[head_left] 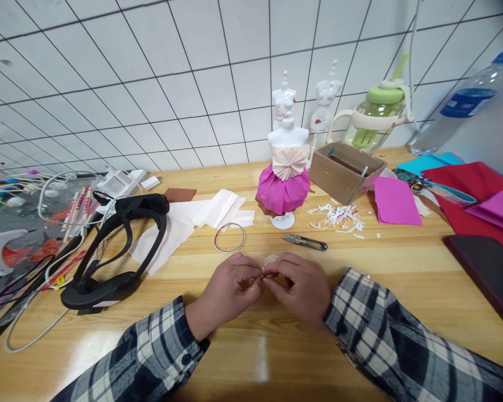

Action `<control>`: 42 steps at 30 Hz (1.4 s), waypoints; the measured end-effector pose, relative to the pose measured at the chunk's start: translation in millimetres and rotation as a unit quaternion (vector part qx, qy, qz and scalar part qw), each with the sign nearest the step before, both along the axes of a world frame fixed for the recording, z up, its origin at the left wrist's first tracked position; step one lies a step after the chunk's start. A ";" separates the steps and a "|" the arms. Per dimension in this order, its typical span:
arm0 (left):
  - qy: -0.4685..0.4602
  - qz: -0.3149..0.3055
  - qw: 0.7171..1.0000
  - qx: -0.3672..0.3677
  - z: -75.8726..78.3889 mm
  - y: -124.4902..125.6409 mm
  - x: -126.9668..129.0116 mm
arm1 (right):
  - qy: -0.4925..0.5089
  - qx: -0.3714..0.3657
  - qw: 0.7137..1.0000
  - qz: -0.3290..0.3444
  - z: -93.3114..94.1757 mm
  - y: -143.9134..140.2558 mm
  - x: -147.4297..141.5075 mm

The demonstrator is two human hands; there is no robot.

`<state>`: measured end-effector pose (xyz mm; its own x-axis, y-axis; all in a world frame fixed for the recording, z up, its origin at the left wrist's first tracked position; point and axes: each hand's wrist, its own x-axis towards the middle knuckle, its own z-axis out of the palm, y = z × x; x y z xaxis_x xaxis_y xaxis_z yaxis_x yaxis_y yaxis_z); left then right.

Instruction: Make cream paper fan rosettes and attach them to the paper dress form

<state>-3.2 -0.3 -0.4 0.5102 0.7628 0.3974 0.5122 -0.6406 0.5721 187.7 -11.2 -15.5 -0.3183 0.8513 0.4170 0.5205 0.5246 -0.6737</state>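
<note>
Down at the near edge of the wooden table (402,268), seen from the head camera, both hands met over a small pleated paper piece (271,260). The left hand (226,293) was pinched shut on its left side, the right hand (299,287) pinched on its right, fingertips almost touching, and only a pale fan of folds peeked above the knuckles. Most of the piece was hidden, so I could not tell how far the pleating ran. To do this well, I judged the folds wanted a firm, even pinch at the centre, wrists resting on the wood. Just beyond lay the thread snips (305,242) and a metal ring (229,237); farther back stood the mannequin in its pink paper dress (284,187).
</note>
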 end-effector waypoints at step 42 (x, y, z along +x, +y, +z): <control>0.002 -0.036 0.999 0.001 -3.4 7.8 1.6 | 0.018 -0.071 0.997 -0.006 4.1 9.5 0.3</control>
